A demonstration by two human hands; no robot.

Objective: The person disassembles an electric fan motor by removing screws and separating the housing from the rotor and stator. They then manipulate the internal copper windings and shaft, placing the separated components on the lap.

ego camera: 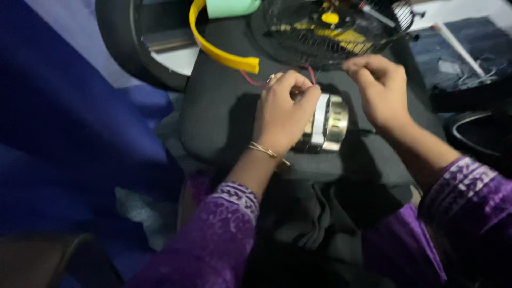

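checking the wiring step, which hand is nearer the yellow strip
Left. The left hand is just right of and below the yellow strip, over the silver motor. The right hand is farther right, beyond the motor.

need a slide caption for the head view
Left hand steadies a silver motor on a black cushion; right hand pinches near a fan grille.

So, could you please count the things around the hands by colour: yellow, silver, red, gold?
Yellow: 2, curved strip and fan hub cap
Silver: 1, metal motor
Red: 1, thin wire
Gold: 1, bangle
Total: 5
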